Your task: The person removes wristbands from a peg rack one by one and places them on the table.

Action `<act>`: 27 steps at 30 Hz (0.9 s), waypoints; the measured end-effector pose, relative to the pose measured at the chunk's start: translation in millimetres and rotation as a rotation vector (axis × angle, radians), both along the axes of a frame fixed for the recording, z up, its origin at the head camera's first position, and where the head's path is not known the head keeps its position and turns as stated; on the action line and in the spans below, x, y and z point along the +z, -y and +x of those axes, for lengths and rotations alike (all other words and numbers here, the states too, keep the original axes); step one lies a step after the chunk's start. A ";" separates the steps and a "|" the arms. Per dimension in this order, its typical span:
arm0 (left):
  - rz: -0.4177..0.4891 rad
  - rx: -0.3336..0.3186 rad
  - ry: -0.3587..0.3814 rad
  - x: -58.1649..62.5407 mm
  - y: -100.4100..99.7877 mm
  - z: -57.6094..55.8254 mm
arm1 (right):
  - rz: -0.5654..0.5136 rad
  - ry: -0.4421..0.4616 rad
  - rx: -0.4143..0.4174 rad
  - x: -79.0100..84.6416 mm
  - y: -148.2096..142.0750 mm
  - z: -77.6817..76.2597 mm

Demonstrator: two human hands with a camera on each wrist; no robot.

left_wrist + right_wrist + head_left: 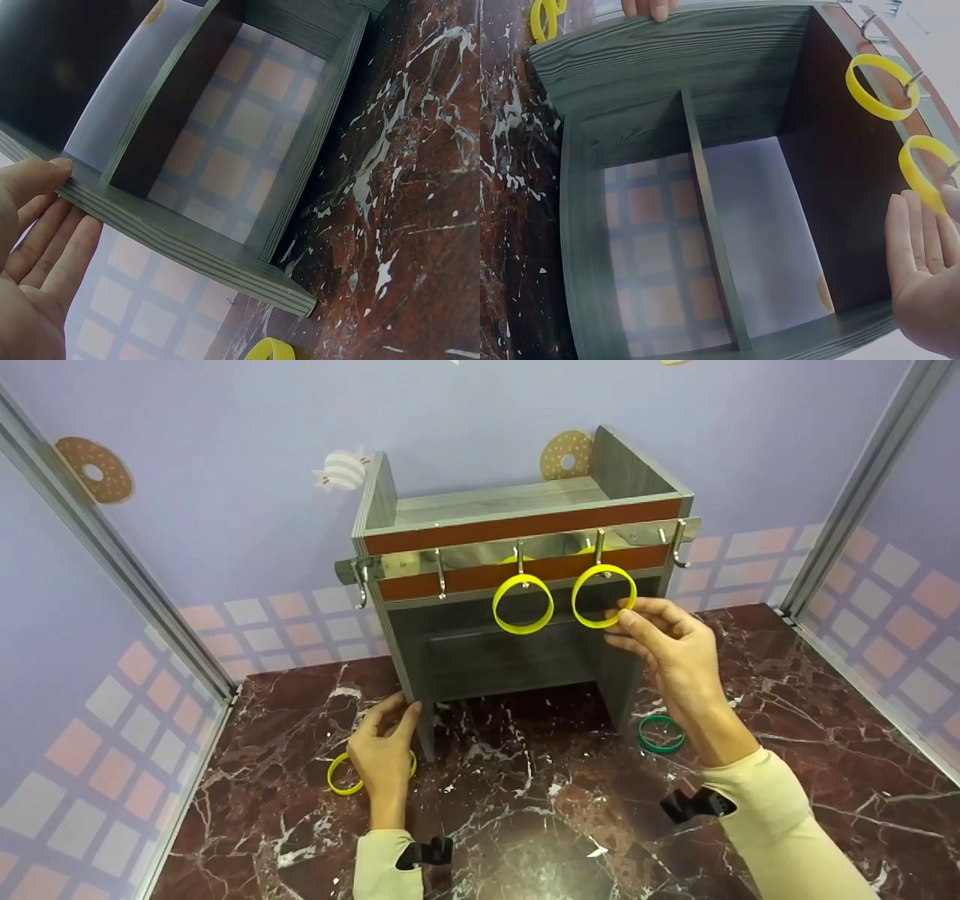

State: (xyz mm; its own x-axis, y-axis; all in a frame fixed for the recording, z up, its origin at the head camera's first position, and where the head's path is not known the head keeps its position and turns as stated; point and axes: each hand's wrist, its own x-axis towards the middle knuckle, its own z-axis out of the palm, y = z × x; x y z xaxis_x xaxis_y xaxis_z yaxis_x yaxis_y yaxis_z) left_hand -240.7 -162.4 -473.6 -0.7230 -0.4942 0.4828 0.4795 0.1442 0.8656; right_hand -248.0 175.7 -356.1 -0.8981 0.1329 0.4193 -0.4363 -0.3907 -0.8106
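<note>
My right hand (pixel 679 660) pinches a yellow wristband (pixel 604 596) at its lower right edge, thumb in front and fingers behind. This band is around a metal hook, as the right wrist view shows. Another yellow wristband (pixel 523 604) hangs from the hook to its left. The hooks sit on a shiny metal rail (pixel 480 551) across the front of a grey wooden shelf unit (pixel 626 682). Low on the unit's left side, my left hand (pixel 382 750) grips the side panel (pixel 187 251), its thumb on the front edge and its fingers against the outer face.
Yellow wristbands (pixel 546 19) lie on the dark marbled table (pixel 525 825) by the left hand, partly hidden by it in the head view. A green wristband (pixel 661 734) lies right of the unit. Patterned walls (pixel 465 405) stand behind and at both sides.
</note>
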 end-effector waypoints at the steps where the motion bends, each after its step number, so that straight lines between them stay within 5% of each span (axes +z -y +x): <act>1: 0.002 0.001 0.001 -0.1 -0.2 0.1 | -0.007 -0.001 -0.002 0.7 0.2 0.4; 27: 0.013 -0.002 0.022 -0.5 0.1 0.3 | -0.116 -0.019 0.029 16.7 -2.8 11.0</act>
